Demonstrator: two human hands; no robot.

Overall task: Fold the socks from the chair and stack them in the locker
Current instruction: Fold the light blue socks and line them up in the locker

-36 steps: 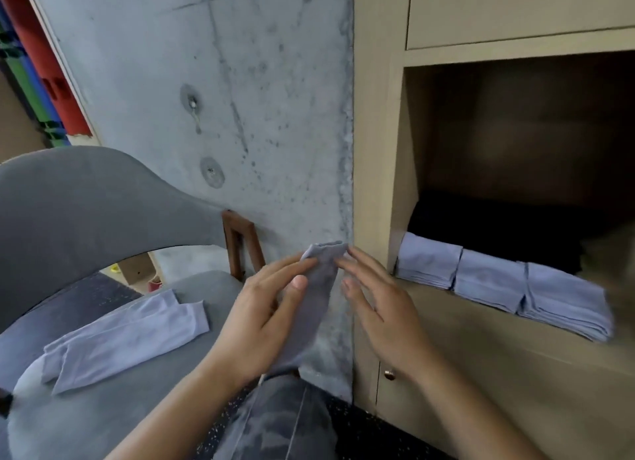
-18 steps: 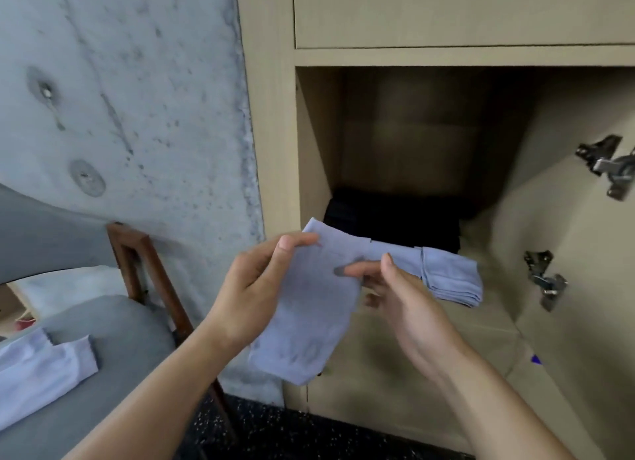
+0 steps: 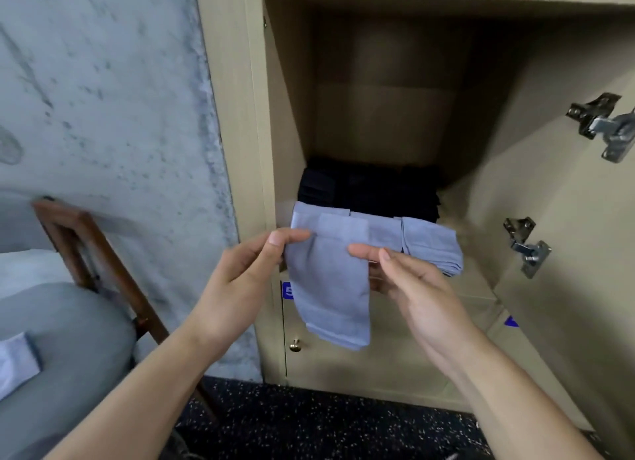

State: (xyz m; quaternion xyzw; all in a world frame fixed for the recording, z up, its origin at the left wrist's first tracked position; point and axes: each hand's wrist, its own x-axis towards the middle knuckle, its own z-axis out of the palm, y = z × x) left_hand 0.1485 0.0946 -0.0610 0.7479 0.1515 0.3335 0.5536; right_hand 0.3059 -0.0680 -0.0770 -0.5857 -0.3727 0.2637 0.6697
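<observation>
Locker [image 3: 536, 219] fills the centre and right of frame, door open, hinges at the right edge. Chair [image 3: 68, 325] sits lower left beside the concrete wall [image 3: 103, 98].

Inside the locker: dark stack [image 3: 367, 188] at the back of the shelf, row of folded light-blue socks [image 3: 429, 243] along its front edge. So part of the job looks done.

Sock in hand [image 3: 330, 287] hangs mid-frame, just in front of the shelf edge, top edge level with the folded row. It's hanging long, so I'd call the fold unfinished.

Left hand [image 3: 240, 287]: thumb and fingers pinch the sock's upper left corner. Right hand [image 3: 412, 287]: fingers half-curled at the sock's right edge; thumb sits on it, but I can't tell if it's a real grip.

Left to do: finish this fold, place it on the row. At least one more light sock [image 3: 15, 363] shows on the chair seat at far left, cut off by the frame, so count unknown.
</observation>
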